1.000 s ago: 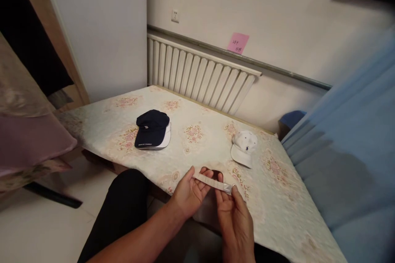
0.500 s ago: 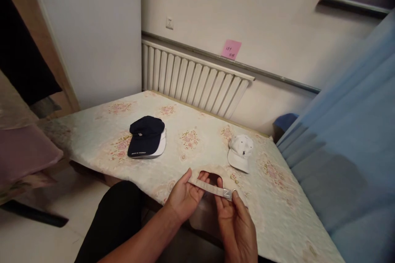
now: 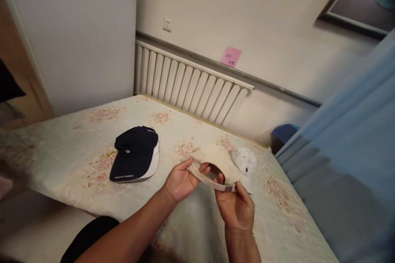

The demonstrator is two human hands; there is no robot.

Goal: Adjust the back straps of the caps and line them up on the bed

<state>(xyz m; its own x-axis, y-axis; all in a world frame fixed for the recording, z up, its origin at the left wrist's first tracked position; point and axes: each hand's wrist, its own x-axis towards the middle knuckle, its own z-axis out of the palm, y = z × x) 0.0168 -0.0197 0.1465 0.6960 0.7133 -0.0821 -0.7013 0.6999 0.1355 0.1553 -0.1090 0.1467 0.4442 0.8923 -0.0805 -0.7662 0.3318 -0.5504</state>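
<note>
Both hands hold a cream baseball cap (image 3: 212,155) above the bed, its back opening and strap turned toward me. My left hand (image 3: 182,181) grips the left end of the strap between thumb and fingers. My right hand (image 3: 236,205) pinches the strap's right end beside the metal buckle, fingertips inside the opening. Behind the held cap, partly hidden by it, sits a white cap (image 3: 245,160) with a small dark logo. To the left lies a navy cap (image 3: 134,152) with lettering on its brim, on top of another cap with a white brim (image 3: 155,162).
A flowered cover (image 3: 173,131) spreads over the bed. Beyond it are a white radiator (image 3: 188,84) and a wall with a pink note (image 3: 231,56). A blue curtain (image 3: 345,139) hangs on the right. My dark-clothed knee (image 3: 89,234) is at the lower left.
The cream cap has been raised and moved away from me, over the bed, and now partly covers the white cap. Its buckle has tilted. My view has shifted slightly.
</note>
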